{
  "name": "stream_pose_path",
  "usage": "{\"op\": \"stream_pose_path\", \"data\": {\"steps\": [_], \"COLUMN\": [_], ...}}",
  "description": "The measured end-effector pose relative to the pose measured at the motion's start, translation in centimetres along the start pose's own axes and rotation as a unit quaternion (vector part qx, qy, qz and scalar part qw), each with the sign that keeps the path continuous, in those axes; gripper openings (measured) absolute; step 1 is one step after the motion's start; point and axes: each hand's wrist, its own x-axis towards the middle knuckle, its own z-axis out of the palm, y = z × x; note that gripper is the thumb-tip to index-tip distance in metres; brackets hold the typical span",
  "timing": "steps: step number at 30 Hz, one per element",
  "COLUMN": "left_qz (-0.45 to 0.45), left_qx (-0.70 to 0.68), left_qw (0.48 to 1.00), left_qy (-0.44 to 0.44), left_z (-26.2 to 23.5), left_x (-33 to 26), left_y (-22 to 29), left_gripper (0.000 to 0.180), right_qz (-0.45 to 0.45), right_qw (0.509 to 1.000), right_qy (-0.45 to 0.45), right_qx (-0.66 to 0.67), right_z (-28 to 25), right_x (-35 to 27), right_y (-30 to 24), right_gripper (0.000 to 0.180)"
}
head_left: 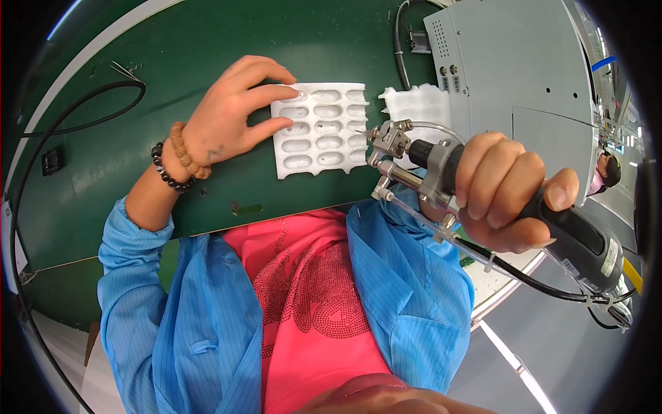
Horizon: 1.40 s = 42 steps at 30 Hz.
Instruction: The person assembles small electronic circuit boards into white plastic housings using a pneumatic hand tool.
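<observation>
A white foam tray (312, 132) with rows of oval hollows lies on the green table. My left hand (234, 107) reaches over its left side, thumb and fingers apart. One fingertip is at the top left hollow, where something small and shiny shows; I cannot tell what it is. My right hand (507, 190) is wrapped round a handheld tool with a black body (583, 241), metal clamps and thin tubes. Its thin metal tip points left and sits over the tray's right-hand hollows; whether it touches them cannot be told.
A second ragged white foam piece (416, 103) lies right of the tray, by a large grey machine cabinet (507, 58). Black cables run along the far left, near a small black part (52, 162). The tool's cable (534, 281) trails right. Another person (607, 169) is far right.
</observation>
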Motion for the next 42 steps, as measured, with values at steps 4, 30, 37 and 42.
{"op": "stream_pose_path", "data": {"steps": [4, 30, 37, 42], "left_qz": [-0.018, 0.001, 0.040, -0.080], "left_qx": [0.011, 0.298, -0.072, -0.404], "left_qw": [1.000, 0.954, 0.994, 0.911], "left_qy": [0.008, -0.017, 0.065, 0.024], "left_z": [0.6, 12.9, 6.0, 3.4], "left_x": [-0.9, 20.8, 14.9, 8.4], "left_y": [0.0, -3.0, 0.5, 1.9], "left_gripper": [0.031, 0.045, 0.045, 0.050], "right_qz": [0.008, -0.034, 0.046, 0.107], "right_qw": [1.000, 0.998, 0.993, 0.985], "right_qy": [-0.009, -0.013, -0.058, -0.041], "right_qx": [-0.003, 0.054, 0.094, 0.132], "right_z": [0.1, -1.1, -2.3, -0.7], "right_x": [0.0, -2.2, -0.9, -0.2], "right_y": [0.0, -0.6, -0.9, -0.9], "right_gripper": [0.032, 0.039, 0.028, 0.032]}}
